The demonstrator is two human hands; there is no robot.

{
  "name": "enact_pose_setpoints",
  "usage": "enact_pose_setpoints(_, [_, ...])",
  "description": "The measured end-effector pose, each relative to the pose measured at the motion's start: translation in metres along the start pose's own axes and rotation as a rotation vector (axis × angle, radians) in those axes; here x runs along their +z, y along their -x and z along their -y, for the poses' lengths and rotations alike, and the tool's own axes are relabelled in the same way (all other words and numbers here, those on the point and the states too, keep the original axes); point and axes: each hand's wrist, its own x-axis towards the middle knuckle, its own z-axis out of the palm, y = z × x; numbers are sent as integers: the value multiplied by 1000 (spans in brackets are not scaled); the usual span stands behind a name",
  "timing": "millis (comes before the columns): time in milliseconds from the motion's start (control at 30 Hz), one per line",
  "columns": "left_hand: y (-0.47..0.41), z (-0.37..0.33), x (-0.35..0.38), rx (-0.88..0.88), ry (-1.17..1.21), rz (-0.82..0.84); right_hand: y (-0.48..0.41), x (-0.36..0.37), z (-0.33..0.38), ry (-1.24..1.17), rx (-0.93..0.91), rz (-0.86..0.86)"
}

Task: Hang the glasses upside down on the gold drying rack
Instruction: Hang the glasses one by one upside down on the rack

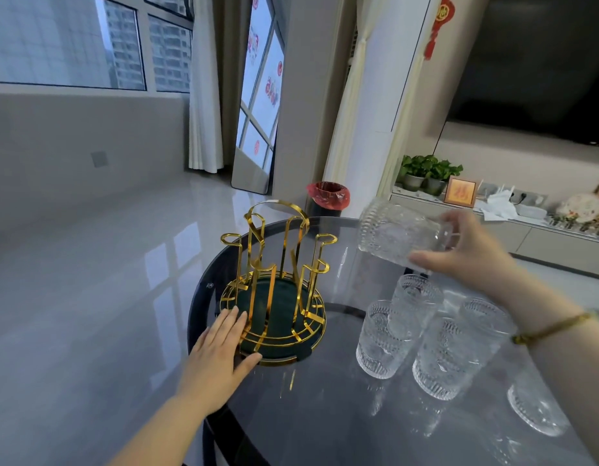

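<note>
I have the right hand (pixel 466 250) clamped on a ribbed glass (pixel 399 232), tipped sideways above the counter (pixel 325 415). My left hand (pixel 221 351) lies flat, fingers spread, steadying the gold rack (pixel 274 290), seemingly empty. Next: invert the glass over the nearest prong.

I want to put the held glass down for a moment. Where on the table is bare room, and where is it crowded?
Bare tabletop lies in front of the gold rack, between the left hand and the standing glasses. The right side, under the right hand gripping the glass, is crowded.
</note>
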Motion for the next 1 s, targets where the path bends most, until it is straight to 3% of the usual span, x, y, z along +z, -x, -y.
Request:
enact_pose_setpoints(133, [0, 1, 1, -67, 24, 3, -33, 1, 16, 108, -66, 70])
enact_pose_setpoints(600, [-6, 3, 1, -83, 57, 7, -90, 57, 45, 121, -149, 256])
enact_pose_setpoints(1000, [-5, 3, 0, -88, 49, 53, -87, 101, 37, 101, -99, 423])
